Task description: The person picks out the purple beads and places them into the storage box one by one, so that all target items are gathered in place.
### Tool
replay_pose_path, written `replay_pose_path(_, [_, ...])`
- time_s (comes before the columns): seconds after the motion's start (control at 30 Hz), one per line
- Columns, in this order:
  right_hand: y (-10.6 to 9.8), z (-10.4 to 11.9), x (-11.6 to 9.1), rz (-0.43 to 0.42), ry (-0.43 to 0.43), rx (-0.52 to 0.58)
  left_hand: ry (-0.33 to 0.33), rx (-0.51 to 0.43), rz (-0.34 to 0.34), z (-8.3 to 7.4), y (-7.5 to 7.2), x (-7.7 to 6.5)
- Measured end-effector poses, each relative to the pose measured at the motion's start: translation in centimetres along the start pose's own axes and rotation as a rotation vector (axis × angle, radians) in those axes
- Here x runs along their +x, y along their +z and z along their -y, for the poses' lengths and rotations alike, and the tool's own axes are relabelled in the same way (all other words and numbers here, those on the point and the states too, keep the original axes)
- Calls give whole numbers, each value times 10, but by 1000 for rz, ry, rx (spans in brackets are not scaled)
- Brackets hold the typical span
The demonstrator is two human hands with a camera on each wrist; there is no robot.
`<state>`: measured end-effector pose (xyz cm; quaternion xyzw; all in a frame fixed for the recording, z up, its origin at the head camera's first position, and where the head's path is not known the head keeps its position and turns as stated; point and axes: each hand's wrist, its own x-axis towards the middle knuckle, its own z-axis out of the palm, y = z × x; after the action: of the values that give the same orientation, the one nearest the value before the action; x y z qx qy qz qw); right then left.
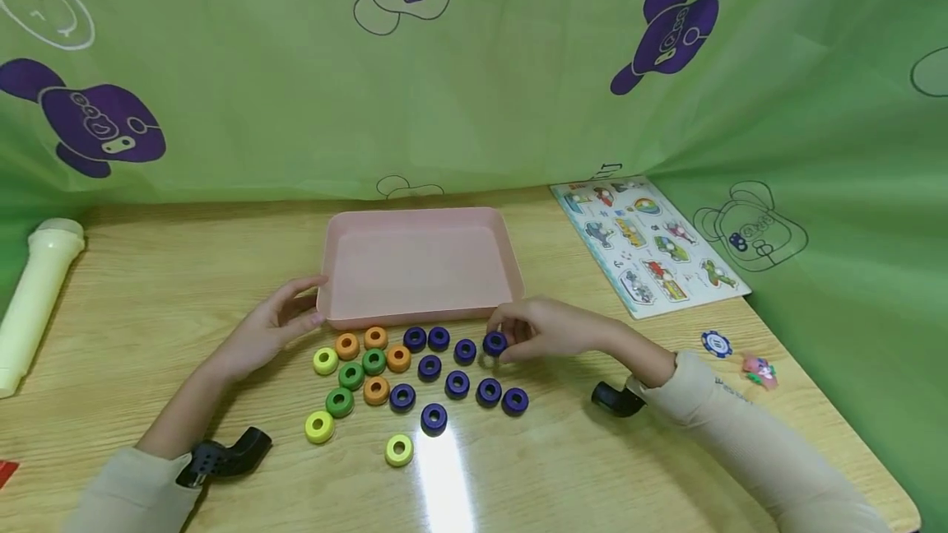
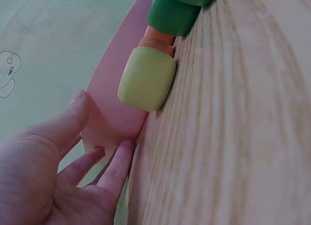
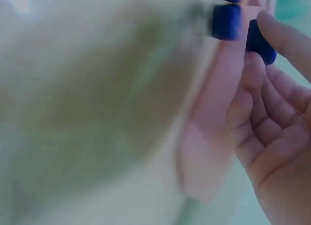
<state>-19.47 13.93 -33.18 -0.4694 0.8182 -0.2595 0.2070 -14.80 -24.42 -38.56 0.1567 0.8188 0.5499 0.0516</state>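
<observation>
A shallow pink tray (image 1: 422, 263) lies on the wooden table. At its left front corner is my left hand (image 1: 264, 327), fingers fairly straight; in the left wrist view the fingertips (image 2: 127, 146) touch the tray's wall. By the right front corner, my right hand (image 1: 544, 329) pinches a dark blue ring (image 1: 494, 343) between thumb and fingers. The right wrist view shows this blue ring (image 3: 261, 43) held up beside the tray wall. More dark blue rings (image 1: 457, 385) lie in front of the tray, with orange rings (image 1: 376, 390), green rings (image 1: 340, 402) and yellow rings (image 1: 319, 427) to their left.
A picture board (image 1: 652, 245) leans toward the back right. Near the right edge lie a blue-and-white chip (image 1: 716, 344) and a small pink figure (image 1: 759, 371). A pale cylinder (image 1: 40, 303) stands out at the far left. Green cloth (image 1: 474, 105) hangs behind the table.
</observation>
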Motion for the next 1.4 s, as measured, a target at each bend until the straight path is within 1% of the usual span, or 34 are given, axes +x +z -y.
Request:
replay_pose_path(0.1, [-12,9,1,-32,-34,-5,14,-27,7,2,5,-3])
replay_pose_path(0.17, [-22,14,7,-66,-57,-10,34,-38,14,4,6,-4])
replay_pose_path(0.3, [-34,19,29,-121,-90,1,67,-24,17,5,6,-3])
replay_pose_path(0.43, [-36,18,56,-134,-102,-26,84,12,-5,3,7,-1])
replay_pose_path(0.57, [-28,18,84,-122,-53,-139,97,11,-29,-6,7,0])
replay_pose_path(0.67, [-17,18,104,-105,0,-190,108,-4,-44,-16,8,-2])
replay_pose_path(0.77, [-5,17,121,-62,25,-190,118,-14,-45,-24,9,-4])
replay_pose_path(0.9, [9,16,138,-7,34,-186,126,-28,-43,-26,9,-5])
replay_pose_path(1.0, [17,16,146,9,27,-183,128,-27,-43,-25,10,-4])
replay_pose_path(1.13, [22,18,151,14,7,-196,111,-18,-42,-27,12,-5])
replay_pose_path(1.27, [22,21,153,27,8,-196,87,-8,-48,-28,11,-5])
replay_pose_path(1.4, [17,25,150,44,37,-166,93,-5,-56,-26,9,-5])
